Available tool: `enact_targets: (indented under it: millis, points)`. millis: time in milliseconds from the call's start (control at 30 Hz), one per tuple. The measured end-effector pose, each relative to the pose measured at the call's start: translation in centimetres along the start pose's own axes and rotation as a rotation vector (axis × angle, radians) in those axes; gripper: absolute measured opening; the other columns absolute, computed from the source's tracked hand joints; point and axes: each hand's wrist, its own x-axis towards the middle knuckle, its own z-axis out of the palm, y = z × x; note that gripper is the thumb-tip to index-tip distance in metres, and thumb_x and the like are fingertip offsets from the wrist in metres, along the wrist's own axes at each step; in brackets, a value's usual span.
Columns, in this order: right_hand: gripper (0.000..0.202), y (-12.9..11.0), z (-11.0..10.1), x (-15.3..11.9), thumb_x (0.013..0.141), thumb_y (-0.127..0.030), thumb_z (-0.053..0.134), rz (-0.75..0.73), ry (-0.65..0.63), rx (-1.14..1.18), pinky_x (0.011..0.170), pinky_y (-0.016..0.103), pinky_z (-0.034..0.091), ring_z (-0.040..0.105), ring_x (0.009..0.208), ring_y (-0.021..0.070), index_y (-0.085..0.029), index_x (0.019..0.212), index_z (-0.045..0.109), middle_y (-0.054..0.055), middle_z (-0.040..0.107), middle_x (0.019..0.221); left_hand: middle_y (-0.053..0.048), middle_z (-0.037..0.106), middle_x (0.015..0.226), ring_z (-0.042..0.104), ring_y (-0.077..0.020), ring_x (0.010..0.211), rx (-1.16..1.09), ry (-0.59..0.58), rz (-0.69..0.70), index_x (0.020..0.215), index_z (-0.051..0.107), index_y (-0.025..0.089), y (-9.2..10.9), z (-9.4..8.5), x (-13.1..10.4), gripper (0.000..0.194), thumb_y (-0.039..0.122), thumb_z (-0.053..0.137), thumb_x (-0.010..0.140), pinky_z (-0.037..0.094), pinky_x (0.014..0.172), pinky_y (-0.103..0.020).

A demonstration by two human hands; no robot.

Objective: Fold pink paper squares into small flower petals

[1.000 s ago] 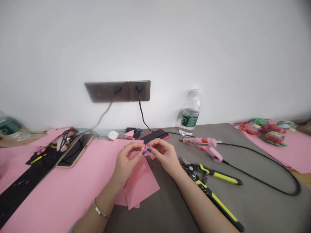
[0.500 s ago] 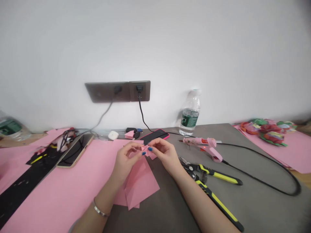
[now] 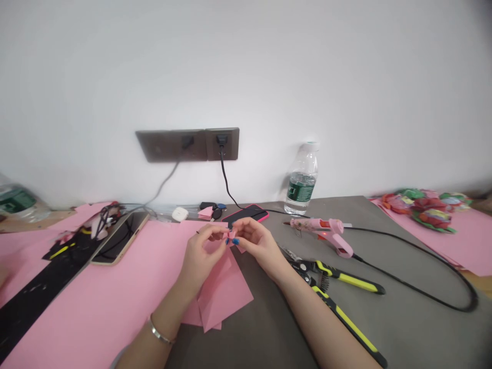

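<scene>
A small folded piece of pink paper [image 3: 230, 235] is pinched between my left hand [image 3: 203, 251] and my right hand [image 3: 257, 243], with the blue-nailed thumbs side by side on it. Fingers of both hands curl round its edges. Below my hands, square pink sheets [image 3: 226, 292] overlap on the grey table [image 3: 265, 328]. A large pink sheet [image 3: 111, 302] spreads out to the left. Just beyond my fingers lies a phone with a pink edge [image 3: 249, 213].
A pink glue gun [image 3: 323, 227] with a black cord and yellow-black pliers [image 3: 346, 277] are on the right. A water bottle [image 3: 302, 182] stands by the wall. On the left lies a phone [image 3: 120, 239]; colourful wrapped pieces [image 3: 432, 207] sit far right.
My thumbs have come closer together on the small pink piece, and its visible shape is more compact. At the far left edge, a blurred skin-toned patch has appeared.
</scene>
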Motion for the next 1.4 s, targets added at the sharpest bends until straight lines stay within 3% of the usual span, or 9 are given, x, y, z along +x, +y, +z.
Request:
enact_targets:
  millis: [233, 500, 600, 833, 1167, 1400]
  points:
    - [0.030, 0.05, -0.03, 0.09, 0.071, -0.036, 0.080, 0.007, 0.072, -0.032, 0.072, 0.030, 0.055, 0.063, 0.077, 0.0160, -0.020, 0.090, 0.065, 0.002, 0.066, 0.082, -0.006, 0.071, 0.090, 0.067, -0.0193, 0.085, -0.249, 0.017, -0.133, 0.098, 0.067, 0.018, -0.21, 0.31, 0.19, 0.022, 0.029, 0.069, 0.080, 0.052, 0.080, -0.031]
    - [0.029, 0.43, -0.09, 0.34, 0.066, -0.040, 0.081, 0.049, 0.160, -0.069, 0.061, 0.026, 0.049, 0.060, 0.067, 0.0138, -0.018, 0.076, 0.065, 0.001, 0.065, 0.073, -0.005, 0.070, 0.089, 0.066, -0.0189, 0.086, -0.284, 0.002, -0.154, 0.093, 0.067, 0.018, -0.21, 0.36, 0.27, 0.019, 0.030, 0.070, 0.080, 0.053, 0.078, -0.030]
    - [0.030, 0.35, -0.12, 0.32, 0.065, -0.043, 0.081, 0.078, 0.145, -0.101, 0.055, 0.025, 0.046, 0.057, 0.060, 0.0131, -0.018, 0.072, 0.066, 0.000, 0.065, 0.068, -0.006, 0.070, 0.088, 0.066, -0.0188, 0.085, -0.274, -0.020, -0.161, 0.092, 0.068, 0.017, -0.16, 0.39, 0.26, 0.018, 0.031, 0.069, 0.081, 0.053, 0.077, -0.029]
    - [0.027, 0.30, 0.03, 0.25, 0.068, -0.045, 0.079, 0.060, 0.117, -0.089, 0.063, 0.027, 0.048, 0.060, 0.067, 0.0154, -0.020, 0.076, 0.072, 0.001, 0.069, 0.071, -0.006, 0.071, 0.087, 0.067, -0.0196, 0.083, -0.269, -0.020, -0.161, 0.087, 0.069, 0.017, -0.43, 0.37, 0.21, 0.015, 0.031, 0.070, 0.080, 0.054, 0.078, -0.030]
    - [0.033, 0.32, 0.03, 0.13, 0.072, -0.049, 0.074, 0.147, 0.087, -0.066, 0.052, 0.022, 0.038, 0.048, 0.057, 0.0103, -0.018, 0.078, 0.069, -0.002, 0.058, 0.064, -0.005, 0.072, 0.084, 0.067, -0.0194, 0.081, -0.283, 0.004, -0.182, 0.083, 0.069, 0.018, -0.56, 0.41, 0.25, 0.014, 0.030, 0.072, 0.076, 0.054, 0.077, -0.030]
    - [0.027, 0.16, -0.49, 0.02, 0.076, -0.046, 0.073, 0.102, 0.021, -0.075, 0.054, 0.023, 0.041, 0.052, 0.060, 0.0119, -0.019, 0.081, 0.067, -0.001, 0.060, 0.070, -0.008, 0.072, 0.094, 0.067, -0.0213, 0.092, -0.373, -0.042, -0.211, 0.099, 0.068, 0.018, -0.51, 0.33, 0.23, 0.027, 0.034, 0.072, 0.078, 0.053, 0.083, -0.033]
